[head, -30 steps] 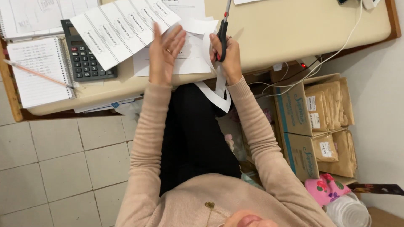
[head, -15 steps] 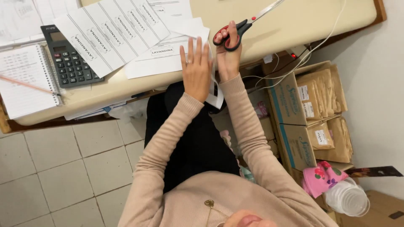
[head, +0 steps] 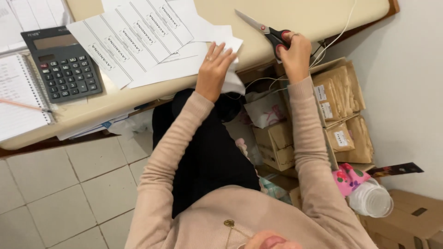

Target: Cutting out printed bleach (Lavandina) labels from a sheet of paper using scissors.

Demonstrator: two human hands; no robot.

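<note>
Your right hand (head: 293,51) is closed through the red-and-black handles of steel scissors (head: 264,30), blades pointing far-left over the beige table edge (head: 323,14). Your left hand (head: 215,69) lies flat, fingers spread, on white printed paper sheets (head: 184,64). A grey calculator (head: 64,69) sits further left.

Worktop: my beige worktop (head: 295,18) runs across the top of the view, its rounded front edge towards me.
Paper: white printed label sheets (head: 134,37) lie fanned over its middle, overlapping one another.
Calculator: a dark calculator (head: 62,64) sits just left of the sheets.
Notebook: a spiral notebook (head: 16,99) lies at the far left, a pencil (head: 23,105) across it.
Cable: a thin white cable (head: 339,30) trails over the right end.
</note>
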